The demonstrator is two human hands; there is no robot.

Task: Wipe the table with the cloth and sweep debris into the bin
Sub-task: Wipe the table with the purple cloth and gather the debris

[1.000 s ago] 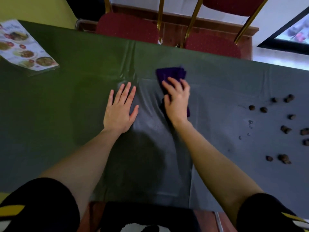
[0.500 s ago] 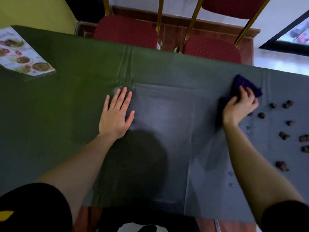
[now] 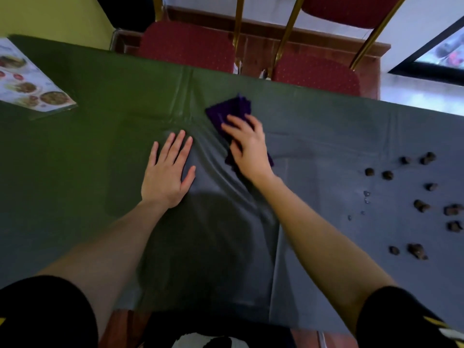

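- Green covering lies over the whole table (image 3: 75,151), with wrinkles gathered just beside your hands.
- Your right hand (image 3: 247,146) presses flat on the purple cloth (image 3: 232,110), fingers spread a little and not curled under it; the cloth is near the far edge of the table, at the middle.
- Your left hand (image 3: 167,174) rests flat on the covering just beside the cloth, on its left, fingers straight and apart, holding nothing.
- I judge the cloth soft, light and folded in layers. It will slide easily on this smooth covering, so press on its middle with the whole palm; a pinch at one corner would probably let it unfold.
- The covering itself seems thin and slippery and it bunches under the push, so the left hand is useful to hold it down.
- Debris (image 3: 419,205) lies well apart from the cloth, to its right: I count about twelve small brown pieces, some touching so the number is not sure, and a few water drops (image 3: 366,197) between.
- One cloth, two red chairs (image 3: 187,46) beyond it, one menu (image 3: 27,84) far to its left. No bin is in view.
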